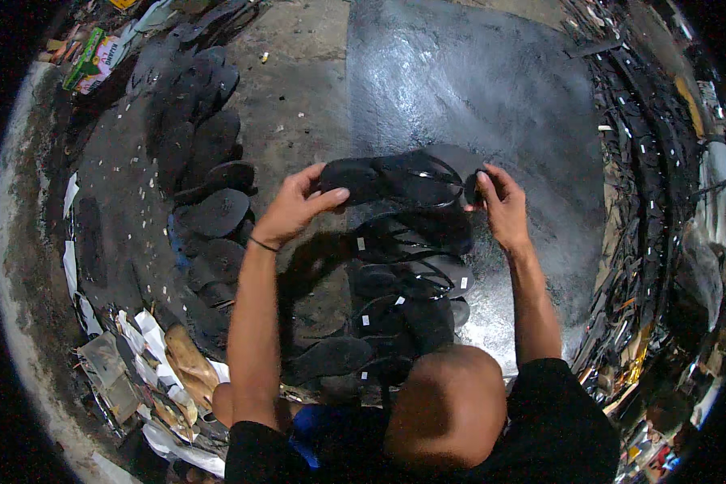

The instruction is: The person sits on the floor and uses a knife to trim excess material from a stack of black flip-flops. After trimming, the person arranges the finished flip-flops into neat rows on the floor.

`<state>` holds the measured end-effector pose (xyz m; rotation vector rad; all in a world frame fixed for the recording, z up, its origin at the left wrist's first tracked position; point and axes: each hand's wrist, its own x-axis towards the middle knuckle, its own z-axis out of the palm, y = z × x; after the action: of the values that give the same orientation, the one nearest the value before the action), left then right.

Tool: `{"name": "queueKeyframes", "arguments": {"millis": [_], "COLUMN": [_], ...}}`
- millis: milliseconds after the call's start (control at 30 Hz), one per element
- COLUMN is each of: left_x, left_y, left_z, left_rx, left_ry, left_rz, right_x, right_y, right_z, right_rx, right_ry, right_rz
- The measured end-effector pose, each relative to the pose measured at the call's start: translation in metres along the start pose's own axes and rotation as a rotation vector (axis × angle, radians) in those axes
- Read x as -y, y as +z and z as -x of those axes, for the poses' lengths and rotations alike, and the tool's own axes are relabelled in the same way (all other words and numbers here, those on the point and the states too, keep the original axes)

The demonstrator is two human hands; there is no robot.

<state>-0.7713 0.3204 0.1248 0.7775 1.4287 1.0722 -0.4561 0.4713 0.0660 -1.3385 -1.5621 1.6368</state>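
A black flip-flop (pixel 395 179) lies crosswise in front of me, above the row of other sandals. My left hand (pixel 298 210) grips its left end, thumb on top and fingers behind. At the other end, the straps of the flip-flop form a shiny loop. Close to that loop, my right hand (pixel 498 202) pinches a small black rounded piece (pixel 471 187) between thumb and fingers. Whether this piece is joined to the flip-flop I cannot tell. Just below, another black strapped flip-flop (pixel 415 236) lies at the top of a row.
Several black sandals (pixel 403 278), some with small white labels, run down toward my knees. More dark soles (pixel 218 211) are heaped at the left. A dark smooth sheet (pixel 492 89) covers the floor ahead and right. Black strips (pixel 641 161) and scraps line the right side; a coloured box (pixel 94 60) sits far left.
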Motion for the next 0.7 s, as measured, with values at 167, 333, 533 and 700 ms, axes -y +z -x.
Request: {"name": "queueKeyframes", "arguments": {"millis": [167,333,533,700], "left_x": [0.094,0.106,0.092,0.075], "left_y": [0.034,0.057,0.060,0.026], "left_z": [-0.025,-0.023,-0.029,0.028], "left_rx": [-0.408,-0.611,-0.579,-0.598], "left_ry": [-0.117,-0.097,-0.102,0.103], "left_rz": [0.021,-0.425,-0.776,-1.298], "right_x": [-0.061,-0.085,-0.077,-0.036], "right_y": [0.008,-0.007,-0.004,0.040], "right_z": [-0.004,-0.001,-0.004,0.025], "right_rx": [-0.172,-0.236,-0.359,-0.120], "right_ry": [0.079,0.045,-0.452,-0.525], "right_rz": [0.055,0.214,0.982,0.707]}}
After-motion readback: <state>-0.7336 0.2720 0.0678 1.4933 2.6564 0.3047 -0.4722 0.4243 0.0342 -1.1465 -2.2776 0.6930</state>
